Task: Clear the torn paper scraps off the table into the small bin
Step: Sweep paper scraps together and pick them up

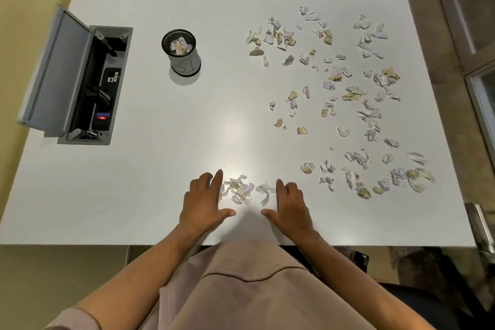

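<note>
A small pile of torn paper scraps (pixel 245 190) lies near the front edge of the white table (pixel 160 163). My left hand (pixel 205 201) rests flat just left of the pile, fingers straight and touching its edge. My right hand (pixel 290 205) lies flat just right of it, thumb pointing inward. Neither hand holds anything. Many more scattered scraps (pixel 353 94) cover the right half of the table. The small black bin (pixel 182 53), with a few scraps inside, stands at the back, left of centre.
An open grey cable box (pixel 80 83) with its lid raised is set into the table's left side. A metal chair part (pixel 479 220) shows at the right front corner. Floor and a glass door frame lie beyond the right edge.
</note>
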Motion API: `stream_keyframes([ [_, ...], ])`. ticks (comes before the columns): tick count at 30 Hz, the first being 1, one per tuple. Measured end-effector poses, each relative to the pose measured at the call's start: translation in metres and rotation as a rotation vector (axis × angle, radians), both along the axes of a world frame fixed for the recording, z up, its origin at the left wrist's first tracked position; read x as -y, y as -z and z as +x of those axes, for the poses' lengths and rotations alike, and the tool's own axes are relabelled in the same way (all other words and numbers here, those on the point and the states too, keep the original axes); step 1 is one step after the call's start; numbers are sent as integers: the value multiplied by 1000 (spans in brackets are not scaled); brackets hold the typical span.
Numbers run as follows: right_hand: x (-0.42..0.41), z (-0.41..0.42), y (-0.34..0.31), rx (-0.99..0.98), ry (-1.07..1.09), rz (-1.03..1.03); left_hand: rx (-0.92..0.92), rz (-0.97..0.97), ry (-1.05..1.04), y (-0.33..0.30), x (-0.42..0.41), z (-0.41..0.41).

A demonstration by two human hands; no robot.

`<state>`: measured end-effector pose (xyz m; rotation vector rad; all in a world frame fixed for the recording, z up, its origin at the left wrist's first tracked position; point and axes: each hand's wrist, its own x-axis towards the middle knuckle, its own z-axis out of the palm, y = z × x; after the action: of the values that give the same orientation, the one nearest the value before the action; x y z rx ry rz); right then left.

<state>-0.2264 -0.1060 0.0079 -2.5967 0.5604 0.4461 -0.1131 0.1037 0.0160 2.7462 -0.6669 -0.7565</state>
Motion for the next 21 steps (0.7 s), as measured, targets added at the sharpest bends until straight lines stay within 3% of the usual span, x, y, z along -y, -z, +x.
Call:
stream_keyframes([
  [6,-27,31,-5,-35,-19,-2,-151,-82,-156,1,26,-4],
  [14,-46,60,-9,-141,-76,116,-153,-191,-76,3,41,0],
  [21,-53,58,2,-5,-92,88,-78,-224,-13,9,39,4],
])
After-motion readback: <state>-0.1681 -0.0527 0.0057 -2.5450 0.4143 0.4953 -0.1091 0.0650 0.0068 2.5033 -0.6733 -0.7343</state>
